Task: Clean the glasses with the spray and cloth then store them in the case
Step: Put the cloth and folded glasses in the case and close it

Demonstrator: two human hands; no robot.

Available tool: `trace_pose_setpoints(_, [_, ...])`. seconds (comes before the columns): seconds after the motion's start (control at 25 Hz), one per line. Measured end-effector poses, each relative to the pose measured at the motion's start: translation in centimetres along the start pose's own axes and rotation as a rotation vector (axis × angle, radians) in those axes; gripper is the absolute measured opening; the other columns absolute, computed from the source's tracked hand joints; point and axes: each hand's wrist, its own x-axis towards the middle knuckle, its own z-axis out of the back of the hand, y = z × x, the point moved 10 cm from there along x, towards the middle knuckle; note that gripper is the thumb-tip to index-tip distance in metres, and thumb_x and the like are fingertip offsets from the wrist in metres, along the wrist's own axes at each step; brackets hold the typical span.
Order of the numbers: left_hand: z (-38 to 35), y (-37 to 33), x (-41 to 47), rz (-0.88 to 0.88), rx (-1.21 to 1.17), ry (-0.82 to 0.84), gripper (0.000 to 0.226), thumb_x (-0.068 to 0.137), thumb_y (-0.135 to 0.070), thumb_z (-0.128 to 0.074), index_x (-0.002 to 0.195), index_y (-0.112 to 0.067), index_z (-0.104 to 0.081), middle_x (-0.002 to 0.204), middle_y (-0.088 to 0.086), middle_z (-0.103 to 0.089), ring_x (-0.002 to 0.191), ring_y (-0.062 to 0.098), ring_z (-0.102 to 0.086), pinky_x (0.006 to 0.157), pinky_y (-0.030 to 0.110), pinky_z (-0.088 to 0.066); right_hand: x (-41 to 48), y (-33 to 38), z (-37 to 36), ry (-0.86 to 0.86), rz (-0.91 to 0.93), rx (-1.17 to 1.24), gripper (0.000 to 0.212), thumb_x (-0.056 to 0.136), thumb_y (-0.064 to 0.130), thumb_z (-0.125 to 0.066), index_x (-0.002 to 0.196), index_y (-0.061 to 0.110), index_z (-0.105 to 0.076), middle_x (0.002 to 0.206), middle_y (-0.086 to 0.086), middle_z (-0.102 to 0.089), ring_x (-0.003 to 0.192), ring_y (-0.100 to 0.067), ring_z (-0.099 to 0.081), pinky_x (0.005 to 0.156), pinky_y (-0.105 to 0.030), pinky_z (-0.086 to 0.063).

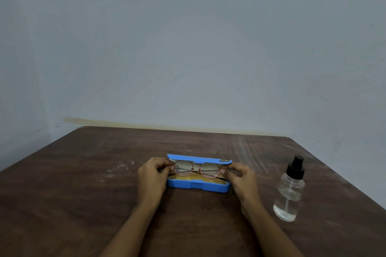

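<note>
Glasses point(196, 168) pinched by both hands over case point(197, 186)

Two bare forearms, no sleeves or jewellery

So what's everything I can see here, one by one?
glasses: one pair, round lenses, rose-gold wire frame, arms folded, held at both ends above the open case
glasses case: one, blue, lid open, mid-table
cloth: one, yellow, lying inside the case
spray bottle: one, clear with black nozzle, upright on the table to the right
table: one, dark brown wood
wall: pale blue-grey, behind the table
left hand: pinching the frame's left end
right hand: pinching the frame's right end
</note>
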Motion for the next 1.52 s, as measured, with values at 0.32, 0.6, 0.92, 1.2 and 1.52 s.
trace_pose_setpoints(0.32, [-0.1, 0.0, 0.5, 0.009, 0.044, 0.013, 0.013, 0.076, -0.006, -0.069, 0.088, -0.011, -0.073, 0.092, 0.004, -0.067, 0.078, 0.009, -0.057, 0.069, 0.020, -0.044, 0.2, -0.3, 0.0, -0.002, -0.023, -0.053, 0.007, 0.078, 0.012, -0.069, 0.081, 0.018, -0.069, 0.108, -0.004, -0.057, 0.092, -0.014, -0.052, 0.080, -0.037, -0.048])
trace_pose_setpoints(0.6, [-0.7, 0.0, 1.0, 0.001, 0.122, 0.067, 0.011, 0.076, -0.007, -0.069, 0.085, -0.012, -0.072, 0.093, 0.005, -0.061, 0.081, 0.013, -0.054, 0.070, 0.024, -0.044, 0.1, -0.6, -0.1, 0.012, -0.058, -0.073, 0.013, 0.079, 0.015, -0.068, 0.075, 0.027, -0.066, 0.112, -0.008, -0.060, 0.098, -0.025, -0.058, 0.082, -0.043, -0.051])
trace_pose_setpoints(0.92, [-1.3, 0.0, 1.0, -0.005, 0.178, 0.145, 0.011, 0.075, -0.006, -0.069, 0.084, -0.012, -0.072, 0.102, 0.003, -0.058, 0.089, 0.011, -0.051, 0.077, 0.021, -0.044, 0.1, -0.4, -0.1, 0.067, -0.034, -0.156, 0.007, 0.079, 0.010, -0.067, 0.082, 0.015, -0.071, 0.106, -0.012, -0.064, 0.091, -0.020, -0.059, 0.073, -0.029, -0.045])
trace_pose_setpoints(1.2, [-1.4, -0.3, 0.8, -0.022, 0.193, 0.180, 0.012, 0.076, -0.007, -0.069, 0.085, -0.014, -0.071, 0.107, 0.003, -0.057, 0.089, 0.009, -0.050, 0.079, 0.020, -0.044, 0.2, -0.1, -0.1, 0.078, -0.011, -0.263, 0.008, 0.081, 0.011, -0.065, 0.086, 0.015, -0.071, 0.107, -0.009, -0.061, 0.093, -0.019, -0.057, 0.068, -0.024, -0.043])
trace_pose_setpoints(1.52, [-1.6, 1.1, 0.2, 0.164, -0.042, 0.340, 0.019, 0.075, -0.006, -0.069, 0.087, -0.019, -0.062, 0.105, -0.002, -0.056, 0.100, 0.013, -0.052, 0.084, 0.026, -0.042, -0.5, 0.3, 0.1, 0.052, -0.026, -0.075, 0.021, 0.087, 0.009, -0.051, 0.077, 0.018, -0.066, 0.105, -0.008, -0.062, 0.095, -0.022, -0.058, 0.085, -0.040, -0.048])
